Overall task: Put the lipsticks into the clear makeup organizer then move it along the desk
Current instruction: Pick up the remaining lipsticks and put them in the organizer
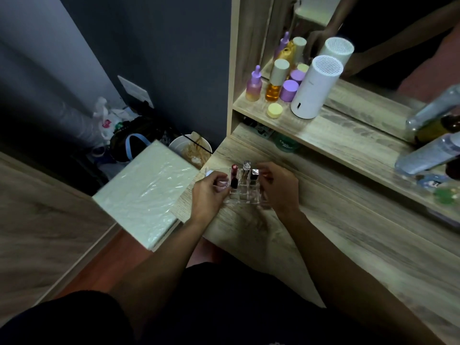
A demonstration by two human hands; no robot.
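The clear makeup organizer (242,195) stands on the wooden desk (348,245) near its left end. Several lipsticks stand upright in its compartments: a red-capped one (234,170), a black one (234,183), a clear-topped one (246,166) and a silver-topped one (254,173). My left hand (207,195) grips the organizer's left side. My right hand (280,188) grips its right side, fingers curled over the top edge. The organizer's far side walls are partly hidden by my fingers.
A raised shelf (336,135) behind holds purple and amber bottles (254,84), a yellow jar (274,110) and a white cylinder (315,88) before a mirror. Bottles (428,155) lie at the right. A plastic-wrapped white block (146,192) abuts the desk's left edge, beside a bowl (190,148).
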